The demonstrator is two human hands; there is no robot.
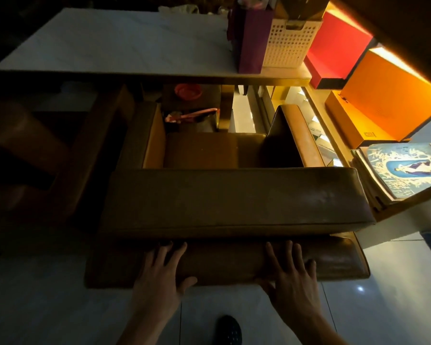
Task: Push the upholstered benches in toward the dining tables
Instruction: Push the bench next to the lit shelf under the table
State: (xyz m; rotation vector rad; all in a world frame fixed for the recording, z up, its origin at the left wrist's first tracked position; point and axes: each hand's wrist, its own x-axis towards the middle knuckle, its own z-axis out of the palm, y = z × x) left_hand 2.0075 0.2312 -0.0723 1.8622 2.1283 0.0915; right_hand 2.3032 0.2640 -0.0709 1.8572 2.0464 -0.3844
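Observation:
A brown upholstered bench [234,197] with a thick backrest and two side arms faces a white-topped dining table [115,46]. Its seat [209,150] reaches to about the table's near edge. My left hand [159,277] and my right hand [291,277] lie flat, fingers spread, on the lower back pad of the bench [224,262], the left at its middle, the right further right. Neither hand grips anything.
A purple bag [251,36] and a white perforated basket [289,43] stand on the table's right end. Red [336,48] and orange boxes [388,95] and a magazine stack [403,170] fill the ledge at right. Another dark seat [23,150] stands left. My dark shoe [229,329] is on the tile floor.

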